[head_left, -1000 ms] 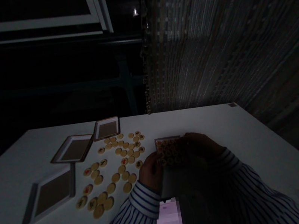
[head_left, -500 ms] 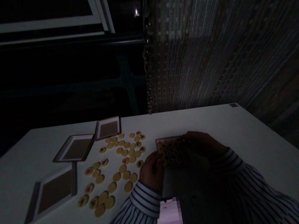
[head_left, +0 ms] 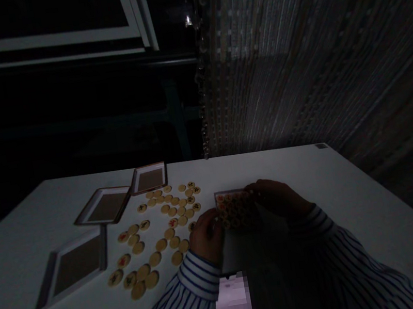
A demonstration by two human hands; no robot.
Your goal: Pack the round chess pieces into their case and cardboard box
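Note:
A shallow box [head_left: 228,191] sits between my hands, with rows of round xiangqi pieces [head_left: 234,208] in it, several with red marks. My left hand [head_left: 206,235] is closed on the box's left side, fingers curled at the edge. Over the top right corner, my right hand [head_left: 282,197] has its fingers bent round the box; its fingertips are partly lost in shadow. To the left of my left hand, loose xiangqi pieces [head_left: 155,258] lie scattered, some blank side up, others showing red or black characters.
Three shallow rectangular trays or lids stand left on the white table [head_left: 375,232]: a near one [head_left: 104,249], a middle one [head_left: 82,211] and a far one [head_left: 166,174]. A lit screen [head_left: 232,302] is at the bottom. A beaded curtain [head_left: 273,60] hangs behind on the right.
Both hands stay almost where they were on the box. My left hand has shifted very slightly left, and the box looks a little darker.

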